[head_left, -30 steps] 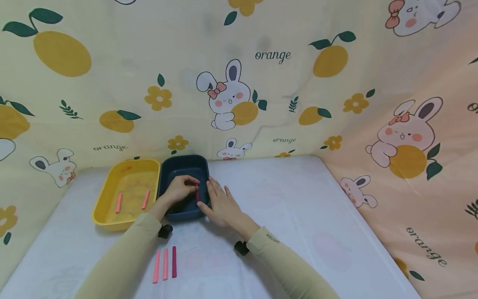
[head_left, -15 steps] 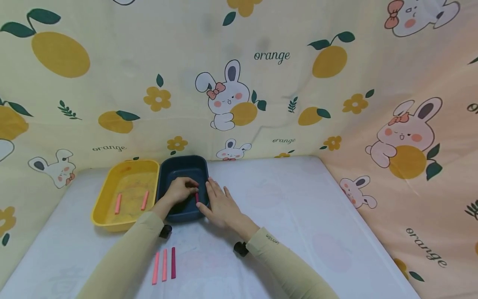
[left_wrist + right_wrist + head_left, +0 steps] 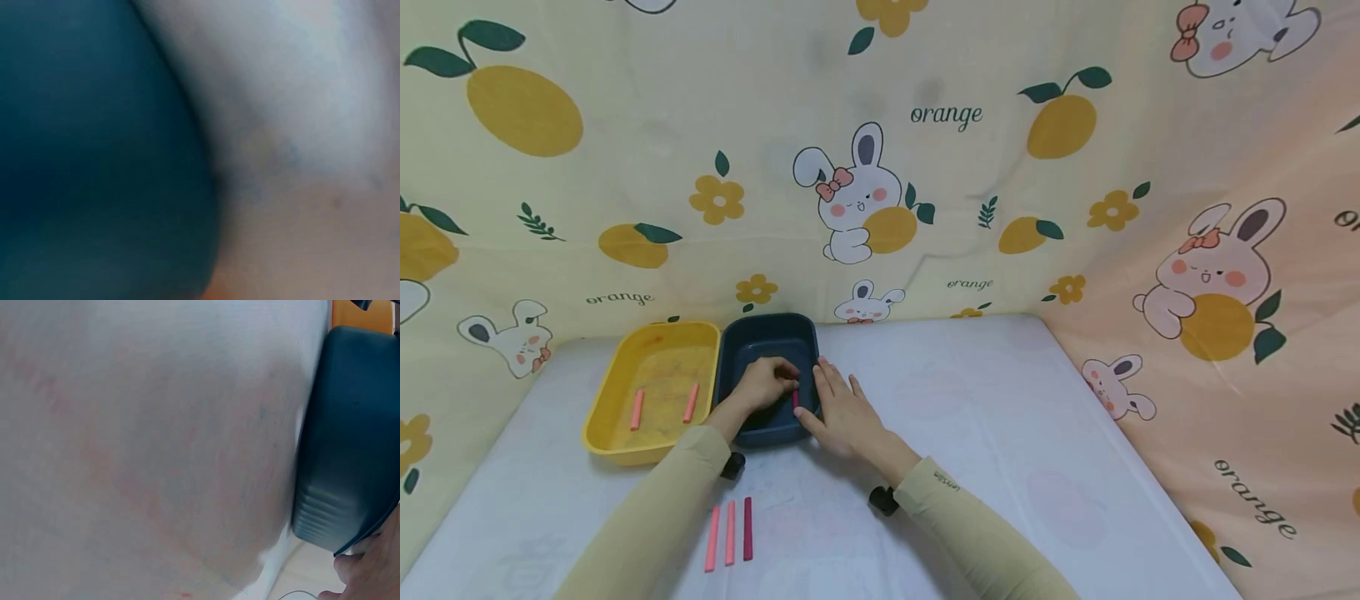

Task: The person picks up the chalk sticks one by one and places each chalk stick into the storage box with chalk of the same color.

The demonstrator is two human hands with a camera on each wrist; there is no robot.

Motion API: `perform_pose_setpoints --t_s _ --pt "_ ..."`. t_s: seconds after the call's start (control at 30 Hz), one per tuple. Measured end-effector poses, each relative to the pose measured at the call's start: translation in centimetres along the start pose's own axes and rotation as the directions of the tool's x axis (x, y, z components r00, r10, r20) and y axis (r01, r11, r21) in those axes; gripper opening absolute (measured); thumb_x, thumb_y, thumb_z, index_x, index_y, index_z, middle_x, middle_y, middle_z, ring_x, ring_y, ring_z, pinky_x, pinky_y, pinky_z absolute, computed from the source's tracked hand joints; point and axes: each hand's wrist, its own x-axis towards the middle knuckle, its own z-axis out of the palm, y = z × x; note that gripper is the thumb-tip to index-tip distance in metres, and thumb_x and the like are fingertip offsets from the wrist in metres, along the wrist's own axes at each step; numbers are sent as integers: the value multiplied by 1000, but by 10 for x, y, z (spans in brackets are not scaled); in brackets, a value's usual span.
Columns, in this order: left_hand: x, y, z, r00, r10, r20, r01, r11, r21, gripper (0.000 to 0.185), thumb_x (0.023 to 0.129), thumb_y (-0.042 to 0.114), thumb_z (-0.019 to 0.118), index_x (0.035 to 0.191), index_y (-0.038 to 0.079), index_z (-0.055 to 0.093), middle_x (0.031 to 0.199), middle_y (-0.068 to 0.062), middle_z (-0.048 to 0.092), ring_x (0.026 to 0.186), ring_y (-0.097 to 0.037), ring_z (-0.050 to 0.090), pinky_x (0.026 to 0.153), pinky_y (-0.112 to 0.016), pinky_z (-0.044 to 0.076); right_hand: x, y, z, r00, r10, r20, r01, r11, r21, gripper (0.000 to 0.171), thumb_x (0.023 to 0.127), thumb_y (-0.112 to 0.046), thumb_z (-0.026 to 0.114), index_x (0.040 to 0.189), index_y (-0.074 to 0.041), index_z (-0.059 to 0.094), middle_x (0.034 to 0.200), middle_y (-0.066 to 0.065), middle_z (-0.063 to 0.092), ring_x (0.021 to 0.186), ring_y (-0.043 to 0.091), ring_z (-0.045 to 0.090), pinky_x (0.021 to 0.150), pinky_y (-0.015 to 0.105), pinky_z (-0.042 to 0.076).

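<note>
My left hand (image 3: pixel 765 383) reaches into the dark blue tray (image 3: pixel 767 333) and pinches a dark pink stick (image 3: pixel 795 399) near the tray's right wall. My right hand (image 3: pixel 841 408) lies with straight fingers against the tray's right rim, thumb at its near corner. In the right wrist view the blue tray (image 3: pixel 350 437) shows from outside, with my right hand (image 3: pixel 369 569) at the bottom corner. The left wrist view is a blur of the blue tray (image 3: pixel 94 156) and white cloth.
A yellow tray (image 3: pixel 625 425) sits left of the blue one and holds two light pink sticks (image 3: pixel 663 406). Three pink sticks (image 3: pixel 729 532) lie side by side on the white table (image 3: pixel 1000 433) near its front. Patterned cloth walls (image 3: pixel 925 167) close the back and right.
Almost nothing differs: both hands stay at the blue tray, the left still pinching the dark pink stick. The view has shifted very slightly.
</note>
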Motion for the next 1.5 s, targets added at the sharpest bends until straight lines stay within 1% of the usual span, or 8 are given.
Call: perform_pose_setpoints --t_s 0.23,0.4,0.73,0.9,1.0,1.13,1.27,1.5 --pt "-3 1 -4 1000 3 7 -3 1000 22 21 97 10 71 115 -1 73 111 -17 74 102 -30 68 96 -49 53 0 -1 0 1000 -7 -11 7 1000 -3 82 108 -60 34 166 -5 17 175 7 8 160 22 14 127 52 15" --pt "-8 2 -12 1000 7 1 -7 1000 -11 23 98 10 70 118 0 72 113 -17 73 100 -29 68 94 -48 55 0 0 0 1000 1 -8 -1 1000 -6 82 107 -61 33 166 -5 16 175 6 8 160 21 13 127 52 14" --pt "-28 6 -32 996 28 -81 -31 999 -34 24 100 12 67 122 2 72 120 -18 71 102 -31 68 88 -45 58 -1 1 3 1000 14 -1 -14 1000 0 84 107 -62 34 167 -7 15 175 4 6 160 21 13 127 52 14" --pt "-43 11 -42 990 24 -138 -36 996 -87 26 102 13 65 123 -1 70 119 -19 70 98 -31 65 84 -40 56 -1 1 3 1000 19 0 -19 1000 1 85 106 -64 33 167 -7 14 175 5 5 160 21 12 127 52 14" --pt "-55 15 -50 989 5 -150 -22 993 -116 28 103 16 63 126 1 69 122 -19 68 100 -31 62 87 -39 54 0 0 3 1000 20 -3 -20 1000 0 85 106 -64 33 167 -8 14 175 4 6 160 20 12 127 52 13" --pt "-71 19 -58 991 -21 -135 -1 987 -160 29 105 19 61 130 4 66 126 -18 65 103 -31 59 90 -39 52 0 1 3 1000 17 -10 -17 1000 -6 85 106 -64 34 167 -8 15 175 4 6 160 20 12 127 52 14" --pt "-86 21 -62 993 -27 -119 4 981 -191 30 105 18 61 132 4 65 124 -17 64 100 -29 56 85 -34 51 1 1 4 1000 12 -16 -12 1000 -9 85 106 -63 34 167 -7 15 175 5 7 160 19 11 127 53 15" --pt "-113 16 -62 989 73 -130 -93 983 -155 26 103 13 65 127 3 68 118 -15 67 96 -26 59 79 -26 53 0 0 3 1000 16 -13 -16 1000 -6 85 106 -63 34 166 -7 15 175 5 7 160 20 12 126 54 16"
